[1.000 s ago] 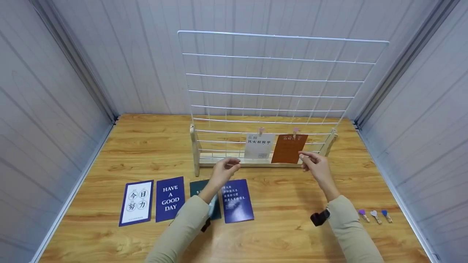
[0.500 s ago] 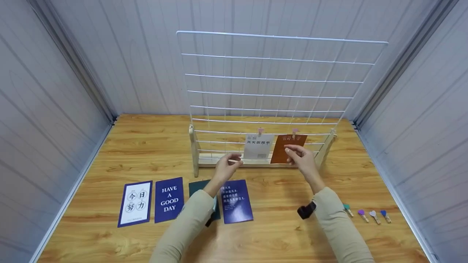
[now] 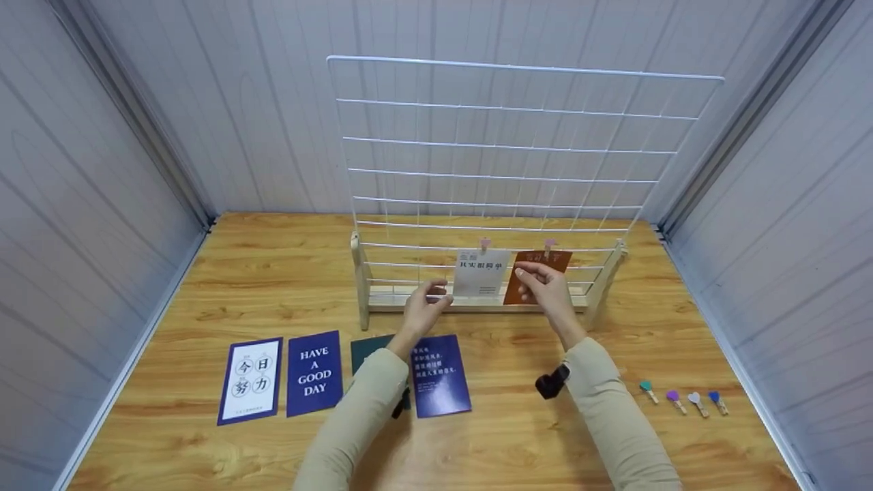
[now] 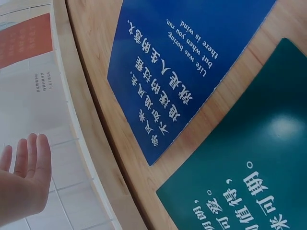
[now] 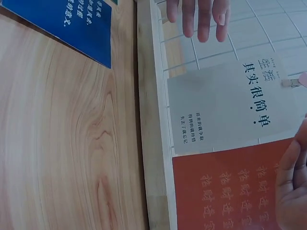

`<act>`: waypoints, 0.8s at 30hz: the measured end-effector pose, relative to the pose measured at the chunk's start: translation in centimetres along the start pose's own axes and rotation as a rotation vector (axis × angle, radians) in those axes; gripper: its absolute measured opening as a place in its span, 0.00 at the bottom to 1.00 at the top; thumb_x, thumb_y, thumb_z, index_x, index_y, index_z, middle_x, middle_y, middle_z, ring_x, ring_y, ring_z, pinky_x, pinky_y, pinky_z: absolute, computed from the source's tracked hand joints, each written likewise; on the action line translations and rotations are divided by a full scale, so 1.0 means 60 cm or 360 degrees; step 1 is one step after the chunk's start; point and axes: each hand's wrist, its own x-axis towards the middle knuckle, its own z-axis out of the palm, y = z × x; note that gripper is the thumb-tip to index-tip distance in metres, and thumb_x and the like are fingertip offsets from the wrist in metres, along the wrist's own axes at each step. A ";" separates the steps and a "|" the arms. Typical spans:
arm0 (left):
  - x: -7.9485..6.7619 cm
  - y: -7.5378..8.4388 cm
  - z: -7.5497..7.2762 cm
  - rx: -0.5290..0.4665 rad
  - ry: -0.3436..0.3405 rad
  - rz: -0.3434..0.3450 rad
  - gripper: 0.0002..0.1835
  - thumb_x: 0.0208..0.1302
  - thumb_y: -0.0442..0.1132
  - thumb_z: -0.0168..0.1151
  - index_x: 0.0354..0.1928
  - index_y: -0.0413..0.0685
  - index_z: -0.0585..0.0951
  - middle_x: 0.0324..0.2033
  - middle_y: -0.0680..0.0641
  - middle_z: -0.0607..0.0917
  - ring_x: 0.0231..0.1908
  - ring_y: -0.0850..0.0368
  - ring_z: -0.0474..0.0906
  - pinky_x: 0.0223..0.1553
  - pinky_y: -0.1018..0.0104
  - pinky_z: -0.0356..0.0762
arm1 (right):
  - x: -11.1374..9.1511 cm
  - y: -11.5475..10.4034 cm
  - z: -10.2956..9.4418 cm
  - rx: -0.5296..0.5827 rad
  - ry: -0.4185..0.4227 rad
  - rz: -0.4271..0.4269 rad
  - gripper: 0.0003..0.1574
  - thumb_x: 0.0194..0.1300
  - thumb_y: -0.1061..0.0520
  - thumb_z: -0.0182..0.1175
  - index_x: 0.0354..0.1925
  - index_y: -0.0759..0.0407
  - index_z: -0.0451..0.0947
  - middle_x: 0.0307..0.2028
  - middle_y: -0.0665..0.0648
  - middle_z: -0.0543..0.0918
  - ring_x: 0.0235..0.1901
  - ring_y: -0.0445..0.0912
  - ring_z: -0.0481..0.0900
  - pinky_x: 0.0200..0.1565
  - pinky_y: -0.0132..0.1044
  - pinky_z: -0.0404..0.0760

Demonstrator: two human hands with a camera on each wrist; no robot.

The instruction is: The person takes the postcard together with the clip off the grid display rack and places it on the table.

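My left hand (image 3: 424, 312) hovers before the lower left of a white wire grid rack (image 3: 511, 67), left of a white card (image 3: 477, 278), its fingers loosely bent and nothing seen in them. In front of an orange-red card (image 5: 216, 191) is my right hand (image 3: 548, 292), thumb and forefinger close together; whether it touches the card is unclear. I see nothing in its fingers. Both cards hang side by side on the rack's lower wires, each under a pink clip (image 3: 485, 244). The right hand and its sleeve cover part of the orange-red card.
On the table lie a blue-bordered white card (image 3: 249, 378), a "HAVE A GOOD DAY" card (image 3: 314, 374), a green card (image 4: 249, 158) partly under my left sleeve, and a blue card (image 3: 442, 375). Several heart-topped clips (image 3: 675, 401) lie at right. Walls enclose the table.
My right hand has moved left from the orange-red card's right edge to its middle and left side, uncovering a teal clip on the table. The left hand has barely shifted.
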 end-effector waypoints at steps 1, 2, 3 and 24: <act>0.002 -0.001 0.001 0.0002 0.0005 -0.0002 0.19 0.55 0.32 0.58 0.50 0.36 0.72 0.41 0.37 0.77 0.40 0.48 0.75 0.38 0.63 0.74 | 0.001 0.000 0.002 -0.0004 0.0004 -0.0009 0.19 0.58 0.59 0.58 0.46 0.69 0.74 0.21 0.63 0.76 0.18 0.44 0.74 0.22 0.33 0.76; 0.003 -0.002 0.002 0.0004 0.0008 -0.0006 0.19 0.55 0.32 0.58 0.50 0.35 0.72 0.42 0.37 0.77 0.40 0.48 0.74 0.38 0.63 0.74 | 0.002 0.001 0.004 -0.0012 0.0002 -0.0018 0.18 0.58 0.59 0.58 0.46 0.69 0.75 0.21 0.62 0.76 0.18 0.45 0.74 0.22 0.33 0.76; 0.005 -0.003 0.003 0.0001 0.0010 -0.0012 0.19 0.55 0.32 0.58 0.50 0.35 0.72 0.42 0.37 0.76 0.40 0.48 0.74 0.38 0.63 0.74 | 0.003 0.001 0.005 -0.0022 0.0002 -0.0028 0.18 0.58 0.59 0.58 0.45 0.68 0.75 0.21 0.62 0.76 0.19 0.47 0.74 0.22 0.34 0.76; 0.029 0.008 0.029 -0.0053 0.0172 -0.0075 0.18 0.57 0.30 0.56 0.51 0.34 0.72 0.47 0.38 0.75 0.44 0.46 0.74 0.42 0.63 0.73 | 0.025 -0.021 0.052 0.0001 -0.0061 -0.0116 0.20 0.58 0.65 0.56 0.50 0.70 0.71 0.18 0.56 0.74 0.17 0.44 0.73 0.22 0.33 0.75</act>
